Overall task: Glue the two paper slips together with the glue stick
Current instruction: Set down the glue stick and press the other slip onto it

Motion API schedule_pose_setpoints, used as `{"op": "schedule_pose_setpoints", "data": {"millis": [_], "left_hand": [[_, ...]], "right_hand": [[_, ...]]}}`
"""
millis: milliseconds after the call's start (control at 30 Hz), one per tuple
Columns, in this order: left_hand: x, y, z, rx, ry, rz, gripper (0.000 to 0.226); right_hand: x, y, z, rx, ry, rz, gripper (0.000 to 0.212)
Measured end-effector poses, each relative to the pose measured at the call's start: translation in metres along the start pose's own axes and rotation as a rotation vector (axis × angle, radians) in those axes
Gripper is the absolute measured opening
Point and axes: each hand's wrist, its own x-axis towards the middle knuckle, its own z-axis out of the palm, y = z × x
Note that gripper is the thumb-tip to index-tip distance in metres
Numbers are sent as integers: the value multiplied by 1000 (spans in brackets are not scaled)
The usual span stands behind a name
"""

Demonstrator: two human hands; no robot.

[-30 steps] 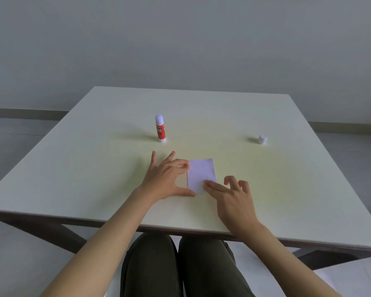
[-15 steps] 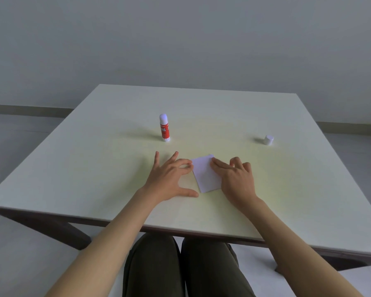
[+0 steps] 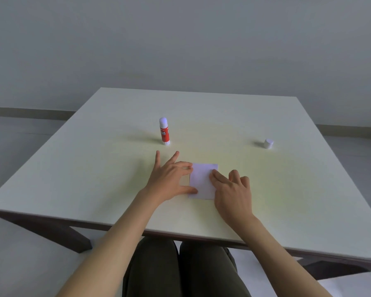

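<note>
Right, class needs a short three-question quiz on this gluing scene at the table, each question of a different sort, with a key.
1. True or false: the red-and-white glue stick stands upright with its cap off.
2. Which hand has fingers resting on top of the pale rectangular paper slip: A, the left hand, or B, the right hand?
3. Fill in: the small white plastic cap sits on the white table, far to the person's ____ of the glue stick.

Key: 1 true. 2 B; the left hand only touches the slip's left edge. 3 right.
</note>
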Motion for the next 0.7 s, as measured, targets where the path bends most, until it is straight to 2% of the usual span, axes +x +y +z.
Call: {"op": "schedule_pose_setpoints", "data": {"millis": [200, 400, 600, 700], "left_hand": [[4, -6, -5, 86, -44, 83, 70], [5, -7, -5, 145, -45, 114, 69], [5, -9, -3, 124, -46, 96, 73], [3, -9, 0, 34, -46, 71, 74]], "right_hand": [[-1, 6, -1, -22, -4, -13, 42], [22, 17, 15, 41, -168, -2, 50], [17, 33, 22, 125, -219, -20, 56], [12, 46, 18, 161, -190, 67, 57]]}}
